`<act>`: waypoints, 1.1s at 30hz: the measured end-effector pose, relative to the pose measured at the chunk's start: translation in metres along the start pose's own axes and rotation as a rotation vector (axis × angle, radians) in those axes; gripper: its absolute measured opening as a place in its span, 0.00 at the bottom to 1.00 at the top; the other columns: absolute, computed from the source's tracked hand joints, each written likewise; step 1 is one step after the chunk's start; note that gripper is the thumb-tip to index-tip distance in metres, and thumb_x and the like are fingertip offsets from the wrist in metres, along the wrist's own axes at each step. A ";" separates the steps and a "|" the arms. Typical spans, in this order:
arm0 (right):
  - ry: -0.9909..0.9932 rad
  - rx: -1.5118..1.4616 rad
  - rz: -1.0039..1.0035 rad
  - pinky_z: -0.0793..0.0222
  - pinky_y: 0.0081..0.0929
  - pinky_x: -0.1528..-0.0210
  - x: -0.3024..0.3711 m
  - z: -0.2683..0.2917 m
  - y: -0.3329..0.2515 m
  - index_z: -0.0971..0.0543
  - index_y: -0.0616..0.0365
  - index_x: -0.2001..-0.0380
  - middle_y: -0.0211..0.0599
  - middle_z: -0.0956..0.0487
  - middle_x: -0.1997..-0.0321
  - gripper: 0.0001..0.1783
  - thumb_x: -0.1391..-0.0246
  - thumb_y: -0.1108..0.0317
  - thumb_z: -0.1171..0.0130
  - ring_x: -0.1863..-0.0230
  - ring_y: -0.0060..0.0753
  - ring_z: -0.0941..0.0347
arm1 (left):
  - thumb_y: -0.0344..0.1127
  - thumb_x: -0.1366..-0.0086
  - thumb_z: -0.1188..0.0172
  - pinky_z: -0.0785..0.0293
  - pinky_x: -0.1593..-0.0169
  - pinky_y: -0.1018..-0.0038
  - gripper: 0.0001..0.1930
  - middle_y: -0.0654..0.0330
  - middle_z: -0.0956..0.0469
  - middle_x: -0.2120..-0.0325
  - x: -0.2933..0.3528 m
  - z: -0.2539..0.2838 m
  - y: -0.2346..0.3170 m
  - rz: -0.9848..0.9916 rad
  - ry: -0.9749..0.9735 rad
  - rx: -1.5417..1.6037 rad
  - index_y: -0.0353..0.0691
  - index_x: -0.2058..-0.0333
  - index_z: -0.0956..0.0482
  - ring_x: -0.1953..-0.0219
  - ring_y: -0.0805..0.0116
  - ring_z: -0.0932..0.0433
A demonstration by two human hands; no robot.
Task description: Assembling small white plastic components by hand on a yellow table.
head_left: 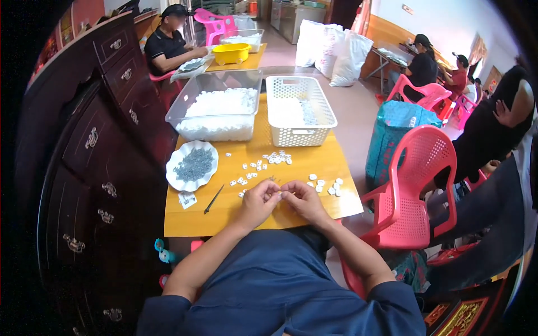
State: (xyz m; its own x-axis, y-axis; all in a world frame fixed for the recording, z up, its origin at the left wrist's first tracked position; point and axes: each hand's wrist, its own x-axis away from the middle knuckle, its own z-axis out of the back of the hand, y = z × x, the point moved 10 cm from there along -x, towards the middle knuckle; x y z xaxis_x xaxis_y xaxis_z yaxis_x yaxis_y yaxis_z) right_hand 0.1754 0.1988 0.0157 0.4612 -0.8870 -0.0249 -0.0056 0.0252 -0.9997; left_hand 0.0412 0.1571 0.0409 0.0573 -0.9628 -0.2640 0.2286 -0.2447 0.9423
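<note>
Close to the table's near edge, my left hand [259, 203] and my right hand [304, 200] meet with their fingertips pinched together. Whatever they hold is too small and too covered by the fingers to name. Small white plastic pieces with dark holes [277, 157] are scattered just beyond my hands. Several plain white pieces [320, 183] lie to the right of my right hand. A thin dark pointed tool [213, 199] rests left of my left hand. Further left, a white scalloped dish [175, 178] holds a heap of small grey parts [195, 164].
On the yellow wooden table [185, 224], a clear bin [179, 120] of white pieces stands beside a white perforated basket [302, 137]. A pink chair [423, 168] and a teal bag [386, 134] are at the right. Dark drawers [84, 168] line the left. People sit working farther off.
</note>
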 end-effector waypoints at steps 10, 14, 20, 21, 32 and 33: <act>-0.005 -0.068 -0.015 0.31 0.13 0.68 0.007 -0.004 -0.009 0.22 0.62 0.57 0.24 0.23 0.65 0.09 0.38 0.70 0.39 0.71 0.11 0.29 | 0.29 0.31 0.43 0.28 0.69 0.82 0.04 0.69 0.25 0.73 0.003 0.012 -0.017 0.168 -0.005 0.224 0.37 0.60 0.22 0.75 0.82 0.27; -0.028 -0.025 -0.017 0.31 0.13 0.69 0.006 -0.004 -0.005 0.22 0.61 0.56 0.24 0.23 0.65 0.09 0.37 0.70 0.40 0.72 0.12 0.29 | 0.29 0.31 0.42 0.27 0.67 0.82 0.04 0.67 0.23 0.73 0.004 0.009 -0.009 0.171 -0.020 0.314 0.36 0.61 0.22 0.74 0.80 0.26; -0.064 -0.092 -0.032 0.36 0.11 0.75 0.003 -0.004 0.003 0.21 0.58 0.55 0.23 0.22 0.66 0.08 0.35 0.69 0.41 0.75 0.11 0.31 | 0.28 0.33 0.41 0.26 0.66 0.82 0.07 0.66 0.20 0.71 0.001 0.007 -0.019 0.252 -0.049 0.385 0.35 0.58 0.19 0.72 0.79 0.24; -0.061 -0.098 -0.030 0.36 0.11 0.75 0.003 -0.005 0.002 0.21 0.58 0.55 0.23 0.22 0.66 0.08 0.35 0.69 0.41 0.75 0.11 0.31 | 0.28 0.33 0.41 0.26 0.66 0.82 0.07 0.66 0.20 0.71 0.001 0.008 -0.022 0.253 -0.047 0.382 0.35 0.59 0.19 0.72 0.80 0.24; -0.091 -0.138 -0.027 0.35 0.13 0.71 0.004 -0.012 -0.003 0.27 0.58 0.58 0.23 0.26 0.66 0.08 0.38 0.71 0.40 0.72 0.10 0.33 | 0.27 0.34 0.38 0.27 0.67 0.83 0.07 0.66 0.20 0.69 0.002 0.006 -0.020 0.225 -0.042 0.420 0.36 0.58 0.20 0.71 0.82 0.25; -0.090 -0.139 -0.029 0.35 0.13 0.71 0.004 -0.012 -0.002 0.27 0.58 0.58 0.23 0.26 0.66 0.08 0.38 0.71 0.40 0.72 0.10 0.33 | 0.27 0.34 0.38 0.27 0.67 0.83 0.07 0.66 0.20 0.69 0.003 0.005 -0.021 0.227 -0.043 0.420 0.36 0.58 0.20 0.71 0.82 0.25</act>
State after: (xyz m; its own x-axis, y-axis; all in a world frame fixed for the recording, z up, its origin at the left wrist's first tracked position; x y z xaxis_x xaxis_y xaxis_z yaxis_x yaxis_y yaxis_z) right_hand 0.1672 0.1894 0.0176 0.5406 -0.8413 -0.0017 -0.1113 -0.0695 -0.9914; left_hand 0.0317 0.1590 0.0215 0.0186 -0.9990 -0.0410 -0.1977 -0.0438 0.9793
